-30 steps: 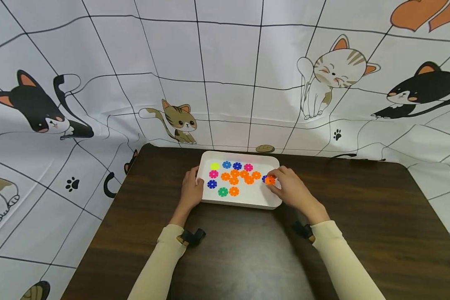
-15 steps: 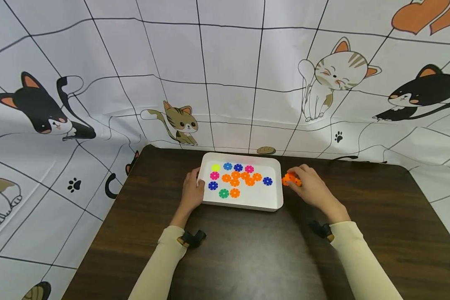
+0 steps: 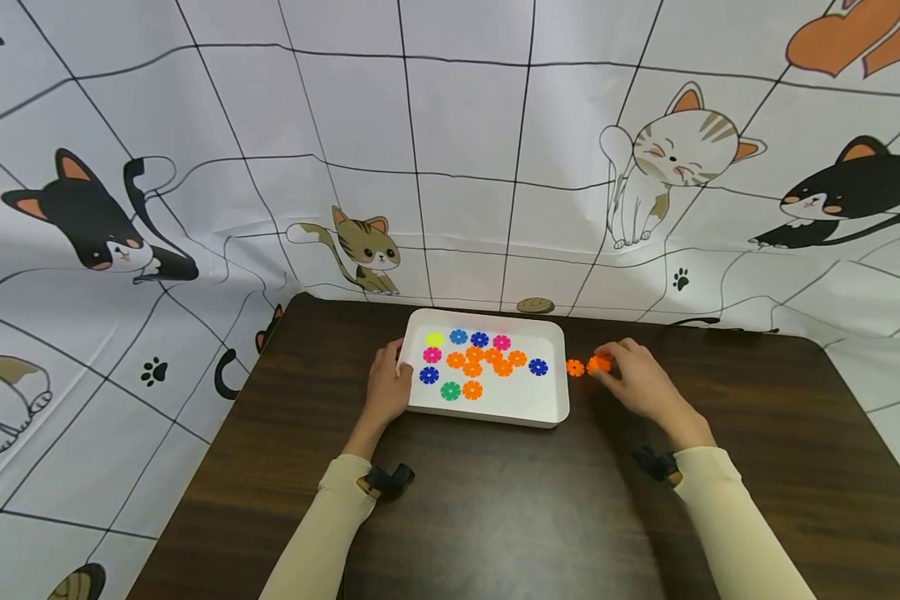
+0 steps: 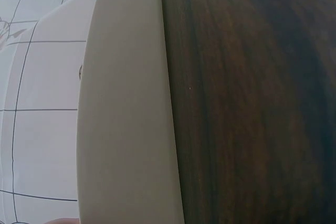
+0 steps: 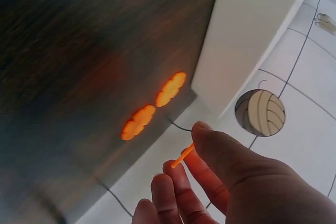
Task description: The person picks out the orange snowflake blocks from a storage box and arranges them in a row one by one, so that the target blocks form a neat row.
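A white tray (image 3: 495, 410) with notched, flower-shaped plastic discs in it stands near the back of the table. My left hand (image 3: 387, 379) grips its left side, thumb over the rim; the left wrist view shows mostly the tray's pale outer wall (image 4: 126, 103). To the right of the tray, my right hand (image 3: 641, 383) pinches an orange disc (image 5: 182, 156) between thumb and fingers, edge-on in the right wrist view. Below that hand, two orange discs lie on the table close together: one disc (image 5: 171, 89) near the tray and a second disc (image 5: 138, 122) beside it.
Inside the tray are a cluster of orange discs (image 3: 474, 355), a lone blue disc (image 3: 537, 367) near the right wall, and a green disc (image 3: 451, 391) among other colours. The dark wooden table (image 3: 495, 500) ends at a cat-print cloth (image 3: 465, 208) behind.
My right hand has moved from above the tray's right end out over the table, carrying an orange disc. Orange discs now show on the table beside the tray. My left hand stays on the tray.
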`<state>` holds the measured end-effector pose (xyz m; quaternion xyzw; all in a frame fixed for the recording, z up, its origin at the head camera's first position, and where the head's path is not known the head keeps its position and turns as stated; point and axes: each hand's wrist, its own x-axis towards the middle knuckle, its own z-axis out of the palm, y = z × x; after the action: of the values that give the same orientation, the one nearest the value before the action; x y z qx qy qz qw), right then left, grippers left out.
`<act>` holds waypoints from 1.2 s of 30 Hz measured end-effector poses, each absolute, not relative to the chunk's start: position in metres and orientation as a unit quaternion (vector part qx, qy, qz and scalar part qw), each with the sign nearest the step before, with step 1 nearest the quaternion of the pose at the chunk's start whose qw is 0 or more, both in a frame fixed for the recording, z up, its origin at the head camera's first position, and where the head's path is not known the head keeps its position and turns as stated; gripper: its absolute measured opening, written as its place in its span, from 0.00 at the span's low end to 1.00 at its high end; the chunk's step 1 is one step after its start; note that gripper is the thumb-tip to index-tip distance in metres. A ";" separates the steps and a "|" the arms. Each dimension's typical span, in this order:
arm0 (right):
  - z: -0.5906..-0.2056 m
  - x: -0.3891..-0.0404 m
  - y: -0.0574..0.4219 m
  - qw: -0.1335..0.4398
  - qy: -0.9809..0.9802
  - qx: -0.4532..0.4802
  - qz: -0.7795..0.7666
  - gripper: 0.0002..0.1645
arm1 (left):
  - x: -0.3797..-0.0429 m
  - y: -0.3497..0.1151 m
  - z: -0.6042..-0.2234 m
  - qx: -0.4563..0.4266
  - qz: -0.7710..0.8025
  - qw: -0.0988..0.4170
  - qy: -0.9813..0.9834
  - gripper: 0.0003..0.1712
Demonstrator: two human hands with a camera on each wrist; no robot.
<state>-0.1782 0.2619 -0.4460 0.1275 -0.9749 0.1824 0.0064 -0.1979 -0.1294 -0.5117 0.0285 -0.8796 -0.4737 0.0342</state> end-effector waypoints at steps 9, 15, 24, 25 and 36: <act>-0.455 -0.181 0.272 0.004 -0.979 0.115 0.167 0.21 | -0.198 -0.130 -0.512 0.031 -0.476 0.028 -0.879 0.30; -0.457 -0.182 0.275 0.014 -0.982 0.100 0.158 0.21 | -0.197 -0.130 -0.513 0.035 -0.478 0.022 -0.878 0.30; -0.457 -0.185 0.277 -0.005 -0.987 0.070 0.144 0.22 | -0.197 -0.130 -0.512 0.035 -0.476 0.026 -0.879 0.29; -0.458 -0.186 0.278 -0.008 -0.987 0.067 0.143 0.22 | -0.198 -0.130 -0.512 0.034 -0.476 0.027 -0.878 0.29; -0.467 -0.186 0.281 -0.034 -0.988 0.043 0.147 0.24 | -0.196 -0.130 -0.510 0.039 -0.481 0.022 -0.875 0.30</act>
<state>-0.1859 0.2806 -0.4667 0.0432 -0.9876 0.1471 -0.0344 -0.1965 -0.1303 -0.5096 0.0386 -0.8754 -0.4813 0.0224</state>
